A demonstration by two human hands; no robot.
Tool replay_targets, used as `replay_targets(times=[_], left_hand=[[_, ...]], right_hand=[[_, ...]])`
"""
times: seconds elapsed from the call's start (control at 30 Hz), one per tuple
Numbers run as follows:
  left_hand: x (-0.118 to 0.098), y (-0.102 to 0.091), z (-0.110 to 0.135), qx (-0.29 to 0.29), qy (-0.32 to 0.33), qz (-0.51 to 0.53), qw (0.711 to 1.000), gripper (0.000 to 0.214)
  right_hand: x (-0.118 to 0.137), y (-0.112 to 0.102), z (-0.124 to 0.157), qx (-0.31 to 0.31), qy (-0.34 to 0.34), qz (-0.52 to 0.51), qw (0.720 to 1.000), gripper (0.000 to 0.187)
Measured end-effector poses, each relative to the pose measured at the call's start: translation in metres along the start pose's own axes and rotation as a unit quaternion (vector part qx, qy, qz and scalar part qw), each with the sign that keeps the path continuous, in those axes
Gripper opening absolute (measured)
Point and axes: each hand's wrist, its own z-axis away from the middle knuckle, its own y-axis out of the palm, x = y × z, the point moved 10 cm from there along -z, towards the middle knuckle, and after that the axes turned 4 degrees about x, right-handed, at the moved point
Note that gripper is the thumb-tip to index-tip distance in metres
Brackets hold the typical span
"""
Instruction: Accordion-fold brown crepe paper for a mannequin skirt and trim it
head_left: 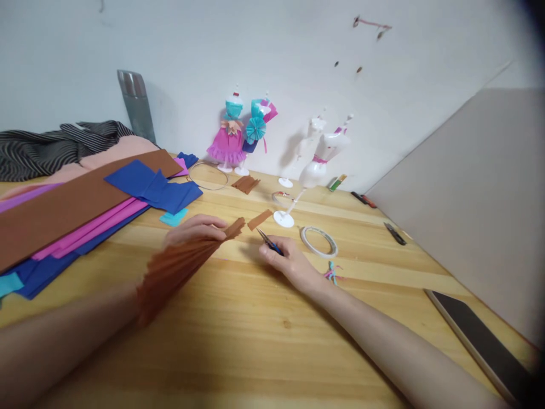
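Note:
My left hand [196,228] is closed on a pleated brown paper fan [170,272], pinching its narrow end above the wooden table [255,329]. My right hand [286,262] lies on the table, its fingers closed round small blue-handled scissors [267,241] whose blades point toward the fan's tip. A small cut piece of brown paper [259,219] lies just beyond the scissors.
Long sheets of brown, pink and blue paper [76,216] cover the left. At the back stand paper-dressed mini mannequins [232,136] and bare white ones [317,167]. A tape ring [318,241], a wire hoop [208,175], a folded brown piece [246,183], black clippers [394,233] and a tablet [481,335] lie around.

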Motion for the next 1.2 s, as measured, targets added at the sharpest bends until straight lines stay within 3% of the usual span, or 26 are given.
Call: replay_targets(times=[0.07,0.13,0.2,0.27,0.43,0.6,0.67,0.8,1.03,1.1,1.2], left_hand=[[-0.026,-0.012,0.008,-0.058,0.101,-0.041,0.992,0.023],[-0.056,-0.014,0.022,-0.096,0.223,-0.139,0.960,0.014],[-0.079,-0.004,0.035,-0.089,0.328,-0.237,0.910,0.014],[-0.092,0.008,0.044,-0.064,0.401,-0.308,0.860,0.014],[-0.100,0.028,0.057,-0.024,0.478,-0.409,0.777,0.016],[-0.100,0.043,0.073,0.012,0.527,-0.414,0.742,0.017],[-0.100,0.046,0.077,0.021,0.540,-0.414,0.732,0.016],[-0.098,0.047,0.080,0.021,0.545,-0.410,0.731,0.011],[-0.102,0.048,0.078,0.021,0.546,-0.401,0.736,0.015],[-0.103,0.045,0.074,0.027,0.535,-0.384,0.752,0.016],[-0.099,0.032,0.058,0.015,0.477,-0.330,0.814,0.021]], right_hand=[[-0.006,0.009,0.001,0.010,0.022,-0.068,0.997,0.050],[-0.011,0.020,0.005,0.008,0.045,-0.168,0.985,0.046],[-0.011,0.033,0.011,0.018,0.053,-0.249,0.967,0.041],[-0.004,0.036,0.015,0.006,0.035,-0.257,0.966,0.039],[0.012,0.026,0.022,-0.054,-0.010,-0.201,0.978,0.038],[0.007,0.042,0.019,0.000,0.001,-0.275,0.961,0.039],[0.006,0.051,0.018,0.032,0.006,-0.328,0.944,0.043],[0.008,0.061,0.018,0.074,0.015,-0.394,0.916,0.032],[0.012,0.061,0.016,0.078,0.002,-0.406,0.911,0.042],[0.011,0.058,0.015,0.066,0.001,-0.394,0.917,0.044],[0.010,0.047,0.015,0.024,-0.015,-0.369,0.929,0.048]])
